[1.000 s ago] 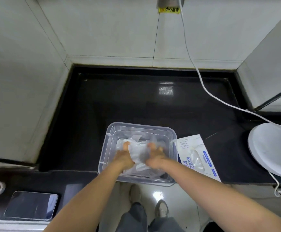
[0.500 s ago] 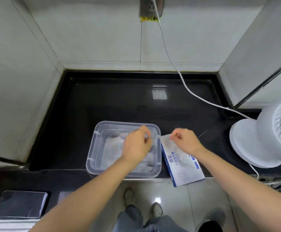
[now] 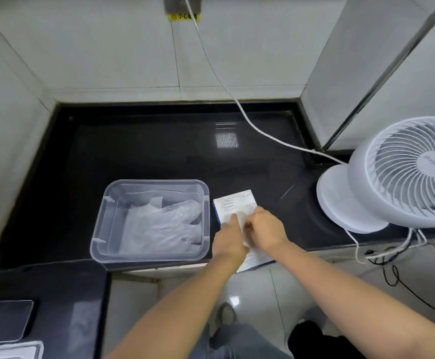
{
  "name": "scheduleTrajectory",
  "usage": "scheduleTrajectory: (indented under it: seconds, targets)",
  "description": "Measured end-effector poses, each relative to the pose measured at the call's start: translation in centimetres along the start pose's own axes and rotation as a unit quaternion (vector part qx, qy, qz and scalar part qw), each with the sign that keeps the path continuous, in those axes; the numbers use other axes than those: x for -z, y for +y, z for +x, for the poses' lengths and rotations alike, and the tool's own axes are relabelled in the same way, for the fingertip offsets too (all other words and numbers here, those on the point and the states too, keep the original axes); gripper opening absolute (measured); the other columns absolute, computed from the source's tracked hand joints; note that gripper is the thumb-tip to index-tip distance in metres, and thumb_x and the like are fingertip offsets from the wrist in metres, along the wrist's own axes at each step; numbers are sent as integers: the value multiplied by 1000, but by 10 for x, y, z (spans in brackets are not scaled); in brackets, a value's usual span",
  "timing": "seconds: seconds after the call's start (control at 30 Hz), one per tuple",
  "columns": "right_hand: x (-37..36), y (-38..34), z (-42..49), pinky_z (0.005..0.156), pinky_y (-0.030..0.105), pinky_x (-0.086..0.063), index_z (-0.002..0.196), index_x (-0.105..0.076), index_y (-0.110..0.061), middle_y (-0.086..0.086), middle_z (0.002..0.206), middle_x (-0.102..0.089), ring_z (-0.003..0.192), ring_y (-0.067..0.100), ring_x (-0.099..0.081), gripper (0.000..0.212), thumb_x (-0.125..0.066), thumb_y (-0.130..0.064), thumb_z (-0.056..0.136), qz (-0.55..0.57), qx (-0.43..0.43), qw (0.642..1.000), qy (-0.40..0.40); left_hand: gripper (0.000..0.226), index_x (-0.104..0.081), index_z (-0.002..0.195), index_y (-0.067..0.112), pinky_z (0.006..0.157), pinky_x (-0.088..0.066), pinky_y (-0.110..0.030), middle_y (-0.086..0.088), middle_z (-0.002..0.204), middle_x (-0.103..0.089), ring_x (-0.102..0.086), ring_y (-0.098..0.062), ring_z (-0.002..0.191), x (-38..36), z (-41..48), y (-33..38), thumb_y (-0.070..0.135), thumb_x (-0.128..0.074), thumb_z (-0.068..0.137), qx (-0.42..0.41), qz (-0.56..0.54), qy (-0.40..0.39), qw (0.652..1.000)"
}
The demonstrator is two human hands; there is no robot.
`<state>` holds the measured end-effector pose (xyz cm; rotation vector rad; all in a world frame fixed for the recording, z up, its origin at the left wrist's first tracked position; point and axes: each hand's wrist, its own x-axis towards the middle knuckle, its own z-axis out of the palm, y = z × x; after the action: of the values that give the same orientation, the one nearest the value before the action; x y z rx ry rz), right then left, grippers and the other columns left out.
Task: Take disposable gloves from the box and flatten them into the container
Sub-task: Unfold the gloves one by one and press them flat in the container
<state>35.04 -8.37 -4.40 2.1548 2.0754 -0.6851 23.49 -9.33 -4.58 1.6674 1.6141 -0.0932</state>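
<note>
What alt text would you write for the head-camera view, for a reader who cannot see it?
A person's left hand and right hand rest on a white cardboard glove box on a black counter. Left of it, a clear rectangular plastic container holds flattened transparent gloves; a white round fan stands to the right.

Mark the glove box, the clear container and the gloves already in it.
glove box point(image 3: 239, 202), head view, printed top at its far end
clear container point(image 3: 156, 181), head view, far rim
gloves point(image 3: 159, 226), head view, middle of the crinkled pile
</note>
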Motion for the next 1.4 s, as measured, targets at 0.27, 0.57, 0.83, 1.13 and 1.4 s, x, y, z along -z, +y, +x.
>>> scheduleTrajectory:
  seconds: [0.27, 0.57, 0.83, 1.13, 1.4]
  targets:
    - [-10, 16, -3, 70, 30, -46, 102, -63, -22, -3, 105, -56, 83, 22, -58, 14, -59, -24, 89, -40, 56, 997, 18, 88, -23, 148, 31, 86, -46, -31, -8, 125, -48, -57, -27, 111, -4, -2, -3, 44, -73, 77, 12, -51, 29, 998]
    - [-7, 6, 10, 66, 26, -44, 89, -71, -16, -3, 104, -51, 85, 23, -60, 15, -56, -15, 90, 100, 22, 995, 20, 84, -26, 146, 28, 90, -50, -36, -11, 123, -49, -59, -28, 109, -7, -1, -2, 36, -76, 78, 11, -20, 34, 999]
    - [6, 14, 9, 78, 28, -51, 84, -68, -24, -6, 91, -58, 82, 14, -60, 4, -70, -22, 86, 268, -5, 963, 30, 80, -27, 141, 26, 79, -47, -31, -11, 123, -48, -59, -27, 106, -4, 0, -1, 33, -77, 79, 5, -5, 30, 1000]
    - [5, 12, 9, 79, 31, -56, 70, -74, -12, -4, 77, -70, 80, 14, -66, 12, -73, -7, 80, 300, -36, 953, 6, 82, -26, 141, 29, 83, -51, -35, -11, 120, -48, -59, -28, 105, -4, 2, -2, 29, -78, 77, 7, -24, 30, 999]
    - [7, 20, 11, 76, 27, -52, 86, -74, -7, 3, 87, -69, 81, 16, -64, 10, -77, -15, 83, 314, -51, 948, -20, 82, -27, 140, 32, 77, -47, -29, -8, 120, -49, -59, -25, 104, -2, 5, -3, 31, -79, 76, 3, -26, 32, 999]
